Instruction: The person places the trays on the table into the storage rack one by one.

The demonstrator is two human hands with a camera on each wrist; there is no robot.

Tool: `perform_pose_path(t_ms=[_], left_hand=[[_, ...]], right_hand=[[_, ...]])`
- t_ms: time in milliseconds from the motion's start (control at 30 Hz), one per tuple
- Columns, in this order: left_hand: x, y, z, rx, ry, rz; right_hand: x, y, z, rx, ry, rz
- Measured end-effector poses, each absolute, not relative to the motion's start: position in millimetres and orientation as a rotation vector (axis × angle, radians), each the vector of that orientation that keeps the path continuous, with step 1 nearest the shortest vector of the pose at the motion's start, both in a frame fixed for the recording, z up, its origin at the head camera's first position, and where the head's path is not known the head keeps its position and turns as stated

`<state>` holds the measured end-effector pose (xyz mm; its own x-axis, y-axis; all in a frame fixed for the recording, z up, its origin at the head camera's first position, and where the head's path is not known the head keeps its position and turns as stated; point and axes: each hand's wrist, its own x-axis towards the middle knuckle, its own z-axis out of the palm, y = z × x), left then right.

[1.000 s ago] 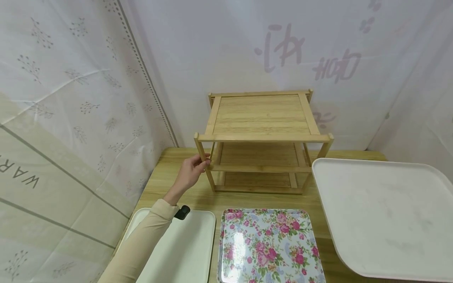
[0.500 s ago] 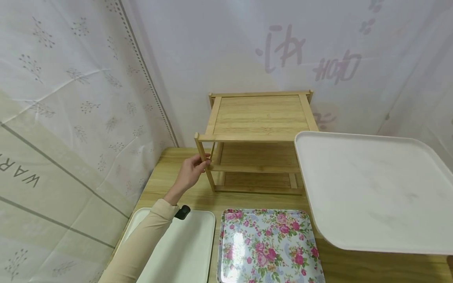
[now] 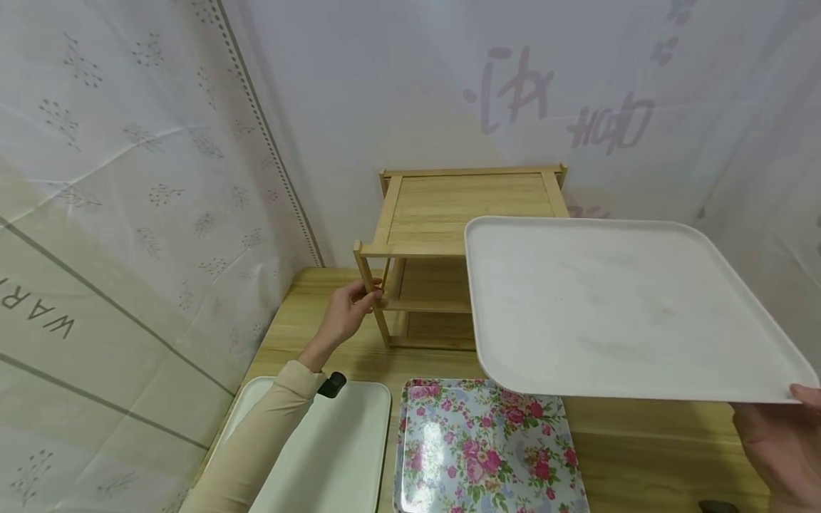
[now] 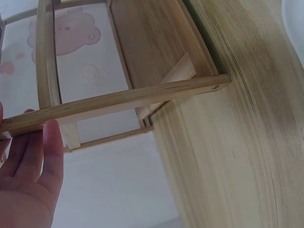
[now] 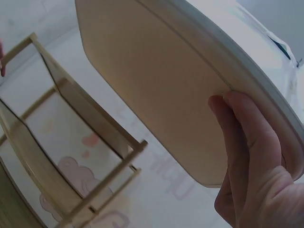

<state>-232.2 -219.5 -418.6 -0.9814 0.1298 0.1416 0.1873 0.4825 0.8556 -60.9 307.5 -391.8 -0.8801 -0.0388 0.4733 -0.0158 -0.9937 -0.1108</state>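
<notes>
A three-tier wooden shelf rack [image 3: 474, 206] stands at the back of the table, and my left hand [image 3: 343, 313] grips its front left post. In the left wrist view, fingers and thumb wrap that post [image 4: 104, 97]. My right hand [image 3: 779, 442] holds a large white tray [image 3: 616, 306] by its near right corner, thumb on the rim. The right wrist view shows the fingers [image 5: 251, 128] under the tray's pale underside [image 5: 147, 71]. In the head view the raised tray overlaps the right part of the rack.
A rose-patterned tray [image 3: 481, 449] lies on the wooden table [image 3: 648, 442] in front of the rack. Left of it lies another white tray [image 3: 327, 456], partly under my left forearm. Printed curtains [image 3: 160, 142] hang behind and at the sides.
The white tray has moved left and up, from the right side to in front of the rack's right part. My right hand has come into the head view. The left hand stays on the post.
</notes>
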Motion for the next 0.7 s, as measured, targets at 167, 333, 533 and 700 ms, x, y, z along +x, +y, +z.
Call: perform_pose_path(t_ms=[167, 333, 533, 700], left_hand=[[-230.7, -218.4, -416.5, -0.263, -2.670, -1.522], [-230.9, -218.4, -416.5, -0.271, -2.645, -1.539], [-231.3, -218.7, -418.7, -0.306, -2.614, -1.547], [-229.8, -218.1, -418.0, -0.287, -2.626, -1.494]], right_hand=[[-73.5, 283.1, -377.4, -0.845, 0.079, -2.785], [-83.0, 257.7, -364.0, -0.838, 0.042, -2.685], [-92.2, 232.7, -357.0, -0.853, 0.138, -2.660], [-99.4, 217.4, -354.8, -0.845, 0.148, -2.644]])
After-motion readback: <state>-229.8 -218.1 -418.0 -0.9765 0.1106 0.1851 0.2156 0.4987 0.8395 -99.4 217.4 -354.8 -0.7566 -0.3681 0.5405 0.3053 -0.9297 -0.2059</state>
